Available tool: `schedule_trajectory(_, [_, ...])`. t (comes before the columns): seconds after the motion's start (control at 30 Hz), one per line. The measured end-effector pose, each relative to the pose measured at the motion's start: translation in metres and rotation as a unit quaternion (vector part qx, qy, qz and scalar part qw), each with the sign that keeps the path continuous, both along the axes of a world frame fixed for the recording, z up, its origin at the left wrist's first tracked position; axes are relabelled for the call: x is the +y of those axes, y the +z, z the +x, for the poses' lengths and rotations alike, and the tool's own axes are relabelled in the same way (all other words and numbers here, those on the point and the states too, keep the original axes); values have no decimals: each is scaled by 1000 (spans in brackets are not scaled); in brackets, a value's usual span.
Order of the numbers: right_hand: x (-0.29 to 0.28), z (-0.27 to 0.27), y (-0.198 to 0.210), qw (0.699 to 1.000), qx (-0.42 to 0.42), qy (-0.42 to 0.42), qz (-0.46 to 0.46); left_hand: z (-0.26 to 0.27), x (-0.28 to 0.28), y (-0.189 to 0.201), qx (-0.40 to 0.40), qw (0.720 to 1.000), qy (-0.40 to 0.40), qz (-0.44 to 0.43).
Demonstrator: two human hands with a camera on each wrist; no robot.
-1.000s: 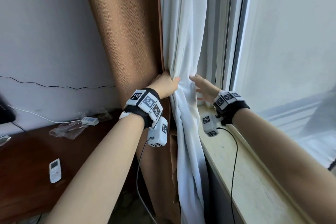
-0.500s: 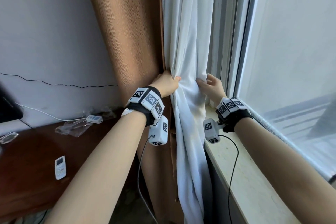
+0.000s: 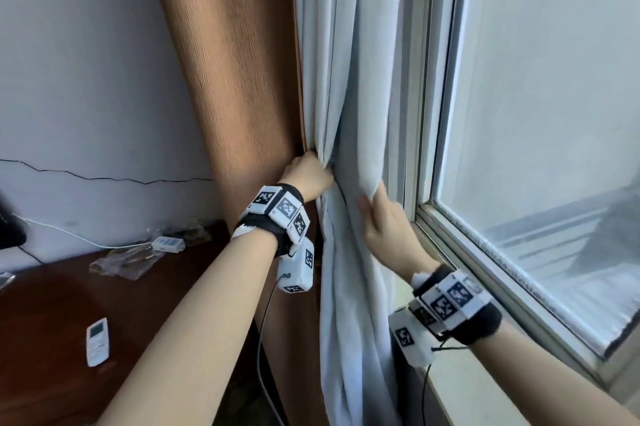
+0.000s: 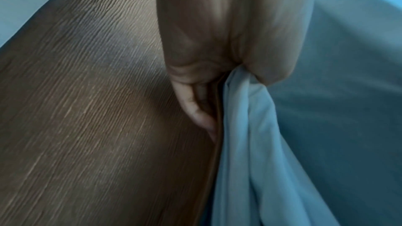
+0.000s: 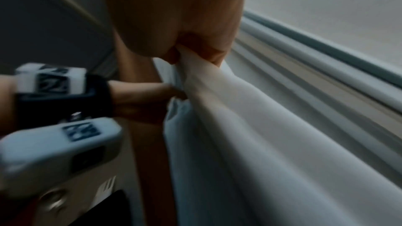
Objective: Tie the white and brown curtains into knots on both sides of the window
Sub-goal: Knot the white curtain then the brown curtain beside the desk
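1. Head view showed your left hand [image 3: 308, 176] gripping the white curtain [image 3: 349, 86] beside the brown curtain [image 3: 239, 72], and your right hand [image 3: 384, 228] pinching its window-side edge.
2. No knot was visible; I judge both curtains remained to tie.
3. You could not see the window's other side, and your fingertips were hidden in folds.

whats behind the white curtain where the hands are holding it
Behind the white curtain, on its window side, the window frame shows, with the sill below. The brown curtain hangs beside it. Whatever is directly behind the gathered folds is covered.
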State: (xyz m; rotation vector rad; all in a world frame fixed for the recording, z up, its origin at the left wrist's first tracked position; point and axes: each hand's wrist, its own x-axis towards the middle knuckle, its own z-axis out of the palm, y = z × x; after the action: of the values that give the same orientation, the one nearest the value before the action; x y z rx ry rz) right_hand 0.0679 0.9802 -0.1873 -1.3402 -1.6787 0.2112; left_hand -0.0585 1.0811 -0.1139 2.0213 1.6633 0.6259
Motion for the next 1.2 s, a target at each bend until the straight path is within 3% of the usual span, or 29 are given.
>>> schedule_trajectory(0.2, [21,-29,7,968,-235,-79,-30,0,-9,0,-43,998,-43,-8])
schedule_trajectory(0.33, [20,-33,11,966,-244,-86,-25,-9,-16,7,-120,986,-95,-68])
schedule_trajectory(0.43, [24,-30,7,965,-240,-108,-22,-8,-24,11,-134,981,-94,-100])
schedule_trajectory(0.63, [28,-21,2,961,-258,-97,-13,2,-21,3,-60,993,-104,-7])
schedule_trajectory(0.77, [33,-16,0,965,-247,-91,12,5,-12,-3,-44,998,-55,0])
schedule_trajectory(0.93, [42,2,1,970,-243,-25,0,5,-1,-6,-15,1000,-22,12])
schedule_trajectory(1.0, [44,15,8,978,-203,39,-7,2,5,-8,2,1000,-15,20])
schedule_trajectory(1.1, [56,40,22,988,30,123,-93,-3,7,-9,-2,1000,-22,19])
schedule_trajectory(1.13, [65,48,23,983,103,111,-99,-4,8,-10,-3,999,-27,20])
schedule_trajectory(1.2, [89,64,18,982,153,27,-112,-4,7,-11,-3,999,-38,19])
